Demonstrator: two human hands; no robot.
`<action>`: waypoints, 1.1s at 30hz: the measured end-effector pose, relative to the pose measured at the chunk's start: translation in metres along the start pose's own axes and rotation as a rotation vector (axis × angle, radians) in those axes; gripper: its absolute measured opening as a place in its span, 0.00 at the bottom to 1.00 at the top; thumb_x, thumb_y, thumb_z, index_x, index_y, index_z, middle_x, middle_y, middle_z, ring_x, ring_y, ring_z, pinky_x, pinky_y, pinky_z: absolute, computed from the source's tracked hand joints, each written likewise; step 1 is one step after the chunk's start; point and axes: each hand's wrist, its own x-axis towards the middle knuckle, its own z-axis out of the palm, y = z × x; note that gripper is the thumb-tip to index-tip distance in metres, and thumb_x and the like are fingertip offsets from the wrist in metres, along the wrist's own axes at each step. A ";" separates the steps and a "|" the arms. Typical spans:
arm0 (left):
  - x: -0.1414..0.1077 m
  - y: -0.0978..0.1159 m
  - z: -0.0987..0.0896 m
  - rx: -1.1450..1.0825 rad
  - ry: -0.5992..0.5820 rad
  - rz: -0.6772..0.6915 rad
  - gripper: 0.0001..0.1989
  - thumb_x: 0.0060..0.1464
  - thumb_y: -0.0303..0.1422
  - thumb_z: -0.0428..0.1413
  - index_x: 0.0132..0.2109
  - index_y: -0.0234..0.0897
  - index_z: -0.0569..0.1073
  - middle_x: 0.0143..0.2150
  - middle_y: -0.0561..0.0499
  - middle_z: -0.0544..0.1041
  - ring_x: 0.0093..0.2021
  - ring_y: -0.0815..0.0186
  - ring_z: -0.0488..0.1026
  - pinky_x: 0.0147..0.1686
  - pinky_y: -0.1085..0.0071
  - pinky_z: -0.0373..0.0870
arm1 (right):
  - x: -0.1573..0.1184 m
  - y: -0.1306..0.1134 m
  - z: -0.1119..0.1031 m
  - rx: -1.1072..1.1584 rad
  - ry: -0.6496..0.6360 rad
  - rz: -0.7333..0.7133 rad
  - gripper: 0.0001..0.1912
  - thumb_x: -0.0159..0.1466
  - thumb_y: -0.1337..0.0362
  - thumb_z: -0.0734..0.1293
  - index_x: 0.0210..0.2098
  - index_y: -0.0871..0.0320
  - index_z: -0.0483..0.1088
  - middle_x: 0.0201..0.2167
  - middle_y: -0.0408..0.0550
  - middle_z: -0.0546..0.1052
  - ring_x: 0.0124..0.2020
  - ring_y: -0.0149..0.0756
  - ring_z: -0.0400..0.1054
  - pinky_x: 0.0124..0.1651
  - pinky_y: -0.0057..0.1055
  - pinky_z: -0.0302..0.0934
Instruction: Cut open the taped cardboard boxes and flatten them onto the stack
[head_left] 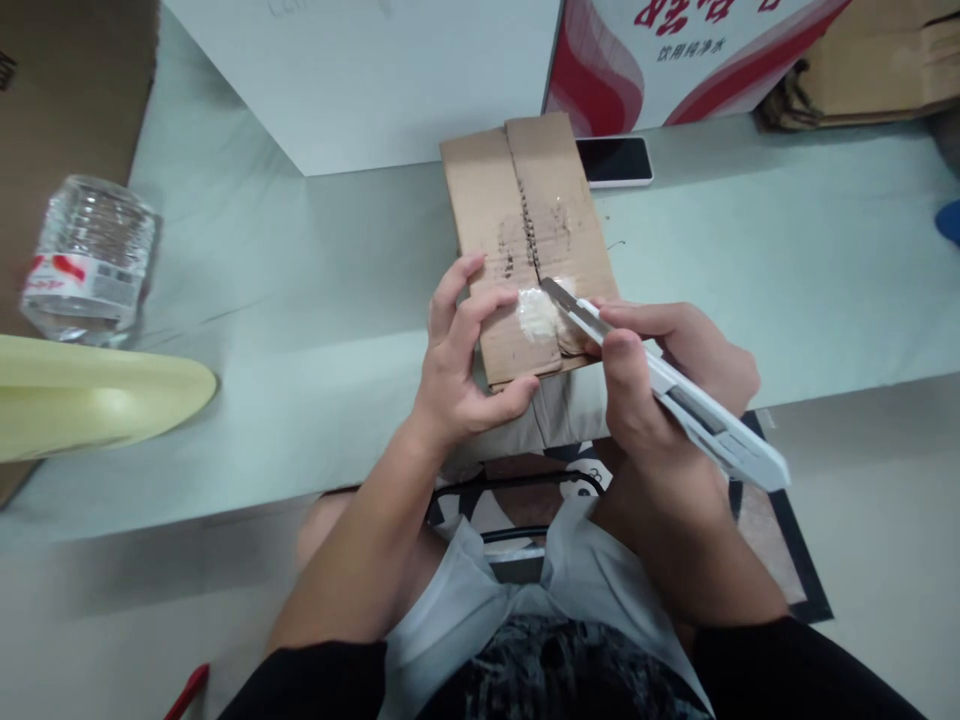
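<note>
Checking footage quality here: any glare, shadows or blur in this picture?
Head view: pale shine on the cardboard box, highlights on the plastic water bottle, small print on its label too soft to read, and a diffuse shadow on the floor below the table.

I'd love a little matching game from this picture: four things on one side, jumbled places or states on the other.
1. Knife
2. Cardboard
3. Phone
4. Clear bottle

A. Dark-screened, near the red-and-white carton
B. Held in the right hand
C. At the far left, with a label
D. Brown, touched by the left hand

Pairs: 1-B, 2-D, 3-A, 4-C
</note>
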 end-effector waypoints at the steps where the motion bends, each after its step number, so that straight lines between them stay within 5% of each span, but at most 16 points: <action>1: 0.000 0.000 0.000 -0.005 0.006 0.004 0.32 0.48 0.58 0.66 0.54 0.47 0.73 0.73 0.44 0.60 0.79 0.40 0.45 0.76 0.39 0.48 | 0.000 0.000 0.000 -0.012 -0.015 0.013 0.16 0.72 0.50 0.65 0.38 0.53 0.78 0.37 0.50 0.85 0.41 0.45 0.81 0.47 0.44 0.76; 8: 0.000 0.002 0.002 0.027 0.051 -0.037 0.33 0.46 0.59 0.65 0.53 0.46 0.74 0.71 0.43 0.63 0.79 0.40 0.46 0.77 0.40 0.49 | 0.003 -0.001 0.002 0.084 -0.049 0.016 0.09 0.70 0.58 0.67 0.35 0.53 0.75 0.35 0.46 0.84 0.40 0.39 0.80 0.48 0.41 0.74; 20: 0.003 0.002 0.001 0.009 0.014 -0.052 0.38 0.43 0.64 0.65 0.53 0.46 0.74 0.72 0.42 0.62 0.80 0.39 0.43 0.76 0.40 0.48 | -0.003 0.010 -0.002 0.162 0.044 -0.030 0.15 0.71 0.55 0.63 0.30 0.52 0.73 0.30 0.46 0.80 0.38 0.41 0.79 0.45 0.43 0.73; 33: 0.003 -0.029 -0.007 0.142 -0.001 0.275 0.39 0.51 0.64 0.60 0.62 0.48 0.71 0.74 0.41 0.63 0.77 0.39 0.55 0.75 0.38 0.48 | -0.005 0.012 -0.012 0.212 -0.030 -0.022 0.17 0.72 0.55 0.61 0.31 0.54 0.73 0.28 0.46 0.78 0.32 0.38 0.75 0.42 0.42 0.70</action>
